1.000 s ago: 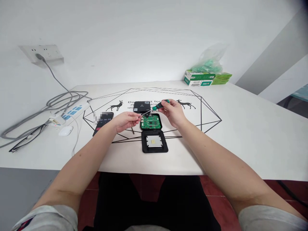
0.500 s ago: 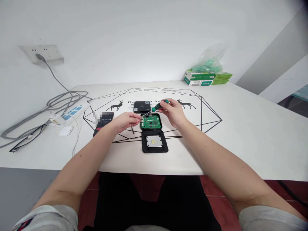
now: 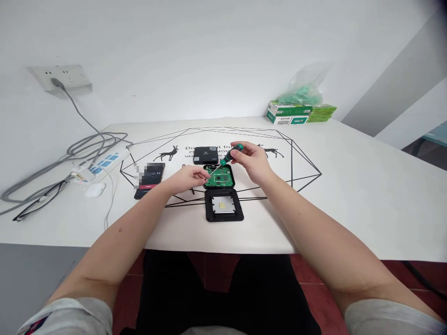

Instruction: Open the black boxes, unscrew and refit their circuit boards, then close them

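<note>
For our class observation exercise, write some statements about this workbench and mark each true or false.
1. The right hand holds a green-and-black screwdriver. True.
2. The green circuit board lies on the phone. False: it sits in a black case.
3. The phone is left of the circuit board. True.
4. The plastic bag lies under the boxes. False: it rests on top.

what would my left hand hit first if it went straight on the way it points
Probably the screwdriver shaft, whose tip is right by the fingers of the left hand, near the green circuit board; depth is unclear, so the board could come first.
</note>
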Tool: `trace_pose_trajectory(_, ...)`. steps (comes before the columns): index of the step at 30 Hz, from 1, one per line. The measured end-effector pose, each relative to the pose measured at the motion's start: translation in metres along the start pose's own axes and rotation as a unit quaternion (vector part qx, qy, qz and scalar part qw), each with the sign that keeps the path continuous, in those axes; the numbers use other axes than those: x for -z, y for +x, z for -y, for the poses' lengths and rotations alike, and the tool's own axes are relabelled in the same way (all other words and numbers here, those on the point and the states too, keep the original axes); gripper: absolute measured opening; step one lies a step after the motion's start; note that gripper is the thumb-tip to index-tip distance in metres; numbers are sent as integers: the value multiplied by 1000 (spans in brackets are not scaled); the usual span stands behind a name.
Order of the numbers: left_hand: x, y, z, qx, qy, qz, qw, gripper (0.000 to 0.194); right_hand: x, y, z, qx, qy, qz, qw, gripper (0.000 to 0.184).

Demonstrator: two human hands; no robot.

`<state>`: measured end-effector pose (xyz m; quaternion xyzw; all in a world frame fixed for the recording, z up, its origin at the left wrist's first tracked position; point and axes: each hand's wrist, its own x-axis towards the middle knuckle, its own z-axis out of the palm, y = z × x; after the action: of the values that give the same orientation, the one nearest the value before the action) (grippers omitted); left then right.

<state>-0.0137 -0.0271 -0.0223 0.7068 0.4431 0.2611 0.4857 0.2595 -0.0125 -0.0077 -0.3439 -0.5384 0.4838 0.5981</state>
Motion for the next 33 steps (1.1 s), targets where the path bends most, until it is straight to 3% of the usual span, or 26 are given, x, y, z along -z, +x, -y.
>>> trace_pose_trajectory(5,-1,-1,-3,-27,26,-4,999,21,-3,-4,1,30,-10,14,999,46)
trace_pose_trajectory(16,-2,-6,-14,12,-51,-44,998,15,4,3,7,38,19,-75,996,32)
trace_pose_trajectory(27,1,-4,-11,53,-154,-37,986,20,-2,-3,6,61,9,-47,997,55)
trace_pose_trajectory(33,0,-4,-12,63,-174,-33,982,20,-4,-5,8,69,6,-38,997,54)
